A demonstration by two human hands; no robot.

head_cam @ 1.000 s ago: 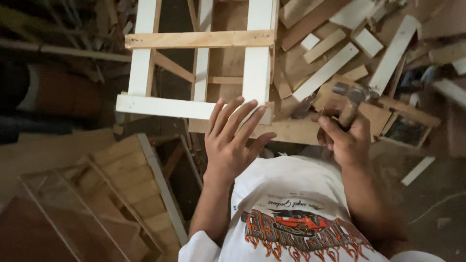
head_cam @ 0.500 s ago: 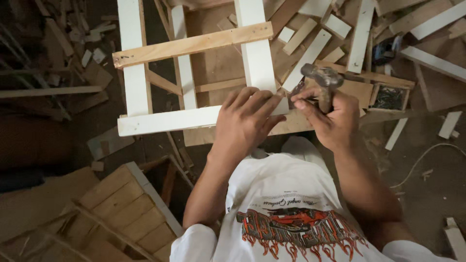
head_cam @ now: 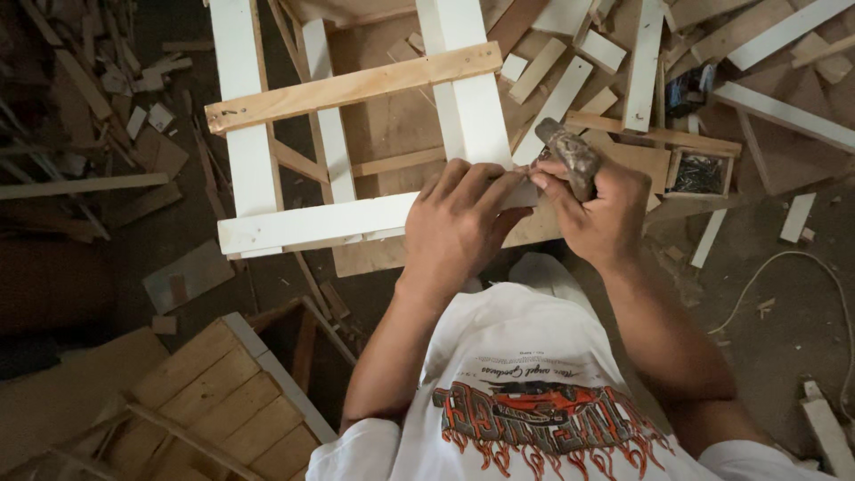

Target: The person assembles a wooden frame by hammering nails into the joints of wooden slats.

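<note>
A white-painted wooden frame point(head_cam: 307, 223) with a bare wood cross slat point(head_cam: 356, 86) lies on the floor in front of me. My left hand point(head_cam: 459, 223) rests on the frame's near right corner, fingers curled over the white rail. My right hand point(head_cam: 601, 209) is closed around a worn hammer point(head_cam: 570, 156), its head held just above that same corner, fingertips touching my left hand's fingers. Whether a nail sits between the fingers is hidden.
Loose wood offcuts and white slats point(head_cam: 641, 62) litter the floor at the upper right. A small box of nails point(head_cam: 699, 174) sits right of the hammer. A slatted wooden panel point(head_cam: 205, 401) lies at the lower left, and a white cord point(head_cam: 802, 267) trails at the right.
My left hand slid from the frame's lower rail up to its right corner. My right hand brought the hammer in from the right until both hands meet there.
</note>
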